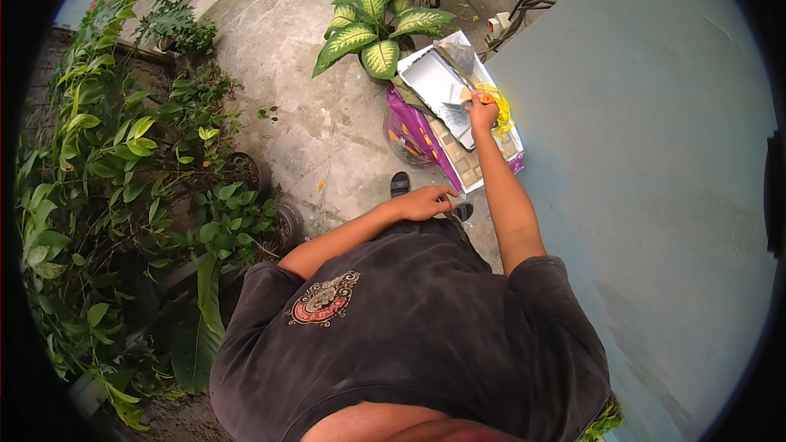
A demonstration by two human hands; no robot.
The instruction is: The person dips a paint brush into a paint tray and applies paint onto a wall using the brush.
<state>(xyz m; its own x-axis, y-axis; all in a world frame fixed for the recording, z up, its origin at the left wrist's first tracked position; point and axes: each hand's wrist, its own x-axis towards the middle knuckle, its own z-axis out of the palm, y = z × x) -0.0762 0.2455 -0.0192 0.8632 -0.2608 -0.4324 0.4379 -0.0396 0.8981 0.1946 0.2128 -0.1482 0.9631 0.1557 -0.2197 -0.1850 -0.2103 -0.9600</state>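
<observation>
My right hand (483, 113) reaches forward and is closed around an orange-handled tool (487, 98); its working end, over the tray, is too small to name surely. Below it lies a white tray (423, 74) with a dark rim, tilted across a white box (516, 137). A grey lump or bag (458, 56) sits at the tray's far end. Bright yellow cord (505, 112) is bunched just right of my right hand. Beige square pieces (463, 160) show at the box's near end. My left hand (427, 203) hangs near my thigh, fingers loosely stretched and holding nothing visible.
A purple bag (417, 127) lies along the box's left side. Beyond stands a variegated leafy plant (371, 24). A grey-blue wall (639, 155) rises close on my right. Dense potted greenery (123, 172) lines the left, beside the concrete ground (286, 74).
</observation>
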